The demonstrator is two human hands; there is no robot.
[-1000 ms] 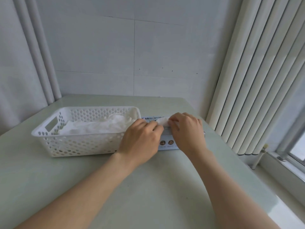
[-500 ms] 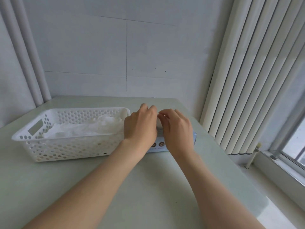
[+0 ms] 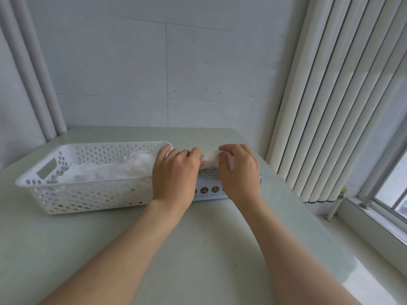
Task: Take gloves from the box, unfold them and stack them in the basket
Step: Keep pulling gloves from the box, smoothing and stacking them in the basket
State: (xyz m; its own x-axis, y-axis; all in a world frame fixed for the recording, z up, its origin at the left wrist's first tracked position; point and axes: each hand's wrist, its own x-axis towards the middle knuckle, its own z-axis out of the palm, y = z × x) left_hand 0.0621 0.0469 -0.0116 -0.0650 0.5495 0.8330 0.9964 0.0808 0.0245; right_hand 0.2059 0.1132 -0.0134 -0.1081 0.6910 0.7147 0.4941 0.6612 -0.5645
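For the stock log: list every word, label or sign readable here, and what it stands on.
Glove box front: round brown icons with tiny captions, too blurred to read.
Box top: a line of print, also unreadable.
Nothing else bears text.

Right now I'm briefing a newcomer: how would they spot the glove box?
Find the pale table, then the white perforated basket on it. The box lies low at the basket's right end. It alone bears printed round brown icons.
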